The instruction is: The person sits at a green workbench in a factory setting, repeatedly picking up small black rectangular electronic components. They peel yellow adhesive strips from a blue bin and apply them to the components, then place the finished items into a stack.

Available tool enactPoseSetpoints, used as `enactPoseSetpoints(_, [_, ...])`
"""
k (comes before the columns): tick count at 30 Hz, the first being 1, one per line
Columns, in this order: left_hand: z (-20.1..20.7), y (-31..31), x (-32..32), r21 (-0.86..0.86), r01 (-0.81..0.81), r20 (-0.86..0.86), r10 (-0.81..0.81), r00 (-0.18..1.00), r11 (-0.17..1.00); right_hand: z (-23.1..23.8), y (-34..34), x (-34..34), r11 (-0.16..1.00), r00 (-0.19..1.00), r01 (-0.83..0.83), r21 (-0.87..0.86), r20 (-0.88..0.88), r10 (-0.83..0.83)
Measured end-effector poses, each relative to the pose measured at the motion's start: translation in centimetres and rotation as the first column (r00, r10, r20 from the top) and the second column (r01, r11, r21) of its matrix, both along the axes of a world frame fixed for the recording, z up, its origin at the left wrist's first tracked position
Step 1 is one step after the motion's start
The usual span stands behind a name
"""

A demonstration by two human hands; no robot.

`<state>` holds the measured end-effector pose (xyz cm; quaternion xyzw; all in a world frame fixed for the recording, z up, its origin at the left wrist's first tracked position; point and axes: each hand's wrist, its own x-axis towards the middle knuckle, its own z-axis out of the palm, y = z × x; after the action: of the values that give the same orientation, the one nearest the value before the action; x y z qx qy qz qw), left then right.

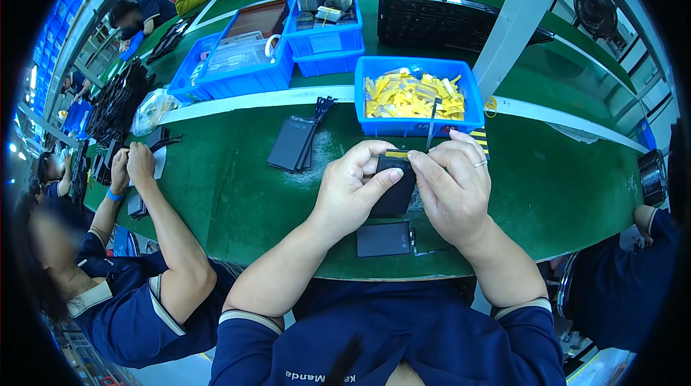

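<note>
Above the near edge of the green table, my left hand (349, 188) is closed around a flat black battery-like pack (392, 200), its thumb across the front face. Along the pack's top edge runs a yellow strip (396, 155). My right hand (458, 188) pinches at the right end of that strip, a ring on one finger. A thin dark ribbon lead (433, 125) sticks up beside its fingers. Below my hands a second black pack (383, 239) lies flat, its lead pointing right. Beyond my left hand rests a small stack of similar packs (291, 143) with bundled leads.
A blue bin (421, 127) full of yellow strips stands just past my hands. Farther left are more blue bins (248, 82) with parts. A grey post (520, 23) rises at the right. A co-worker's hands (137, 165) work at the left, near piled black parts (119, 102).
</note>
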<state>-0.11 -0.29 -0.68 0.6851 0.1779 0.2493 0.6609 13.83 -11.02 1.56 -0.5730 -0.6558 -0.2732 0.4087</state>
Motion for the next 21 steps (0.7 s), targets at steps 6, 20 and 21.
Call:
enactPoseSetpoints(6, [0.2,-0.5,0.1,0.069,-0.045,0.031,0.043,0.999,0.997,-0.2,0.1,0.1,1.000,0.999,-0.007,-0.015,-0.042,0.007])
enactPoseSetpoints(20, [1.0,-1.1,0.0,0.318,-0.128,-0.036,0.147,0.988,0.939,-0.4,0.3,0.6,0.999,0.995,-0.032,-0.013,-0.096,0.031])
enactPoseSetpoints(21, [0.8,-1.0,0.0,0.278,-0.117,-0.075,0.143,0.987,0.953,-0.4,0.3,0.5,0.999,0.995,-0.038,-0.008,-0.088,0.037])
